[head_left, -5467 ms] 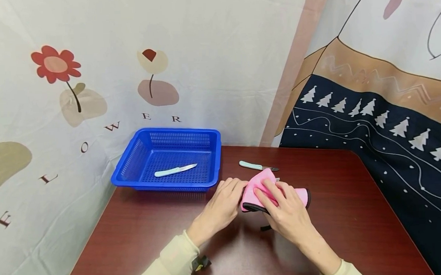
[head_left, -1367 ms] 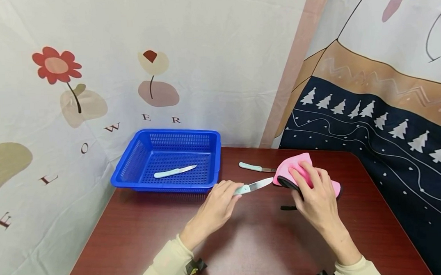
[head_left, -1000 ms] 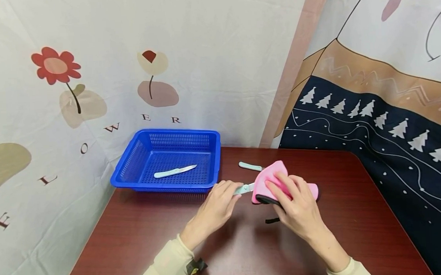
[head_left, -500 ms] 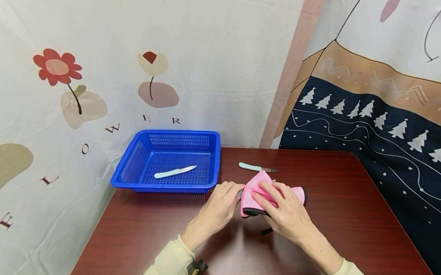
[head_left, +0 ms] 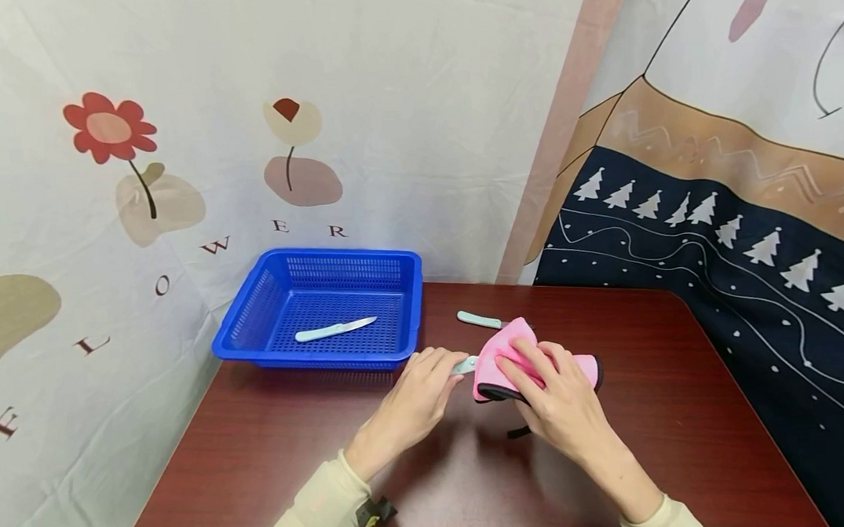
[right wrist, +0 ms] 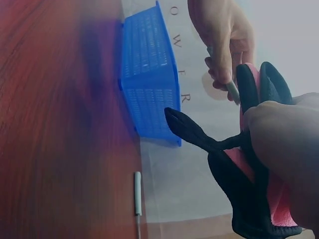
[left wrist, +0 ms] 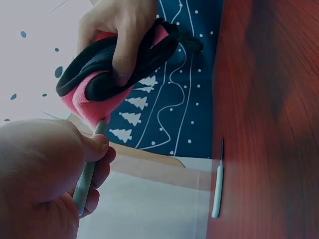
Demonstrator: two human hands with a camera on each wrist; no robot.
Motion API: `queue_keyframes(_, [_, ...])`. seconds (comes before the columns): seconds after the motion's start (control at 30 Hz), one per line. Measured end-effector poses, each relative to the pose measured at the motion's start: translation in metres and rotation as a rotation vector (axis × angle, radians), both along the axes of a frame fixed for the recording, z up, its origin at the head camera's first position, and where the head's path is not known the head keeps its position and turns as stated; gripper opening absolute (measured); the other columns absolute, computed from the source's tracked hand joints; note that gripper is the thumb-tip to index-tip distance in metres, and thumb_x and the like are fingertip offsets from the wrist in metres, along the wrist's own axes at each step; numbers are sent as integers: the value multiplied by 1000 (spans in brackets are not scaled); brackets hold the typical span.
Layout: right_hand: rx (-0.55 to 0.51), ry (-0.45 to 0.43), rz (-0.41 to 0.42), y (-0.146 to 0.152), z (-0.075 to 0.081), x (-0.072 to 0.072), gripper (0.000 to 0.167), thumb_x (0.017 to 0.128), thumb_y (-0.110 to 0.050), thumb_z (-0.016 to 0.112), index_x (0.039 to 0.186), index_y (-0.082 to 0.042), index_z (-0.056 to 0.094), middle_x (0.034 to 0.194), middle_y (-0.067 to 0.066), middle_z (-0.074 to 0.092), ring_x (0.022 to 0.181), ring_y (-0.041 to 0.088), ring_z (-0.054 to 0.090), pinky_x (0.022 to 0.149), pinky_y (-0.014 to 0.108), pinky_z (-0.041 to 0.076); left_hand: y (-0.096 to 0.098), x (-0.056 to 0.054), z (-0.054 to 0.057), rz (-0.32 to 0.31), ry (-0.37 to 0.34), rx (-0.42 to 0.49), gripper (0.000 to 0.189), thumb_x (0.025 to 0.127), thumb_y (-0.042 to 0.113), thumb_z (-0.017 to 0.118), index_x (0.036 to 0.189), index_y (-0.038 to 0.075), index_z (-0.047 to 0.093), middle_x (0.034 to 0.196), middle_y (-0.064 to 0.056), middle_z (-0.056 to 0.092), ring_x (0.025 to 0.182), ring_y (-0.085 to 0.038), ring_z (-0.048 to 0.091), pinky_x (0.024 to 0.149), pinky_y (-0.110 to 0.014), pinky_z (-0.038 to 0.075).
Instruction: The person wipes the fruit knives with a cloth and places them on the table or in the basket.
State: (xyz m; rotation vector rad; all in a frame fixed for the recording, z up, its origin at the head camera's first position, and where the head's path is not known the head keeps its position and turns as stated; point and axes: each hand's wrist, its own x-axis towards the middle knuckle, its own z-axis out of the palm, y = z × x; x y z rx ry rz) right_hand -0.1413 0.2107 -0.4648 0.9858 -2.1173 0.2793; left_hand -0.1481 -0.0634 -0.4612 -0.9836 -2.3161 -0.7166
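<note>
My left hand [head_left: 415, 397] grips a knife [left wrist: 85, 181] by its pale mint handle, above the table. A folded pink cloth [head_left: 502, 362] with black edging wraps the blade, which is hidden inside it. My right hand [head_left: 562, 399] pinches the cloth from both sides, thumb against the black edge in the left wrist view. From the cloth a black loop [right wrist: 187, 127] hangs in the right wrist view. Behind the cloth a second mint-handled knife [head_left: 478, 319] lies on the table, its blade partly covered from the head view. A third such knife [head_left: 336, 328] lies in the blue basket [head_left: 318, 356].
The blue basket stands at the back left of the reddish-brown table [head_left: 655, 410], against a printed cloth backdrop [head_left: 431, 137]. A dark blue, tree-patterned part of the backdrop [head_left: 675, 237] hangs along the right side.
The right hand has drawn the cloth right off toward the blade tip, back left up to the handle, then slightly right again. The left hand keeps its grip, nearly still.
</note>
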Motion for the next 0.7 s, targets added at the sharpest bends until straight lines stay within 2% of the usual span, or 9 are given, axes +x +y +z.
queue_keyframes(0.07, [-2, -12, -10, 2, 1, 0, 61, 82, -13, 86, 142, -12, 76, 145, 22, 70, 112, 44, 62, 91, 57, 59, -1, 0, 0, 1, 0, -2, 22, 107, 6, 72, 129, 3, 72, 108, -4, 77, 95, -20, 66, 81, -32, 50])
queue_keyframes(0.13, [-5, -17, -22, 5, 1, -1, 68, 75, -10, 91, 142, -12, 76, 145, 22, 70, 112, 44, 61, 92, 57, 58, -2, 0, 0, 1, 2, 0, 22, 107, 6, 72, 129, 3, 72, 107, -4, 77, 94, -20, 66, 81, -32, 49])
queue_keyframes(0.53, [-44, -25, -89, 24, 7, -8, 56, 86, -12, 70, 142, -9, 75, 146, 26, 68, 109, 46, 60, 93, 58, 52, -6, 2, -1, 4, -1, 14, 22, 107, 7, 71, 129, 4, 73, 103, -2, 75, 91, -19, 64, 78, -30, 48])
queue_keyframes(0.7, [-110, -33, -113, 33, 8, -11, 56, 85, -9, 71, 140, -9, 76, 145, 27, 68, 109, 47, 60, 92, 58, 50, -7, 3, -1, -8, -23, 23, 23, 107, 6, 71, 129, 3, 73, 101, -2, 74, 89, -19, 64, 77, -31, 49])
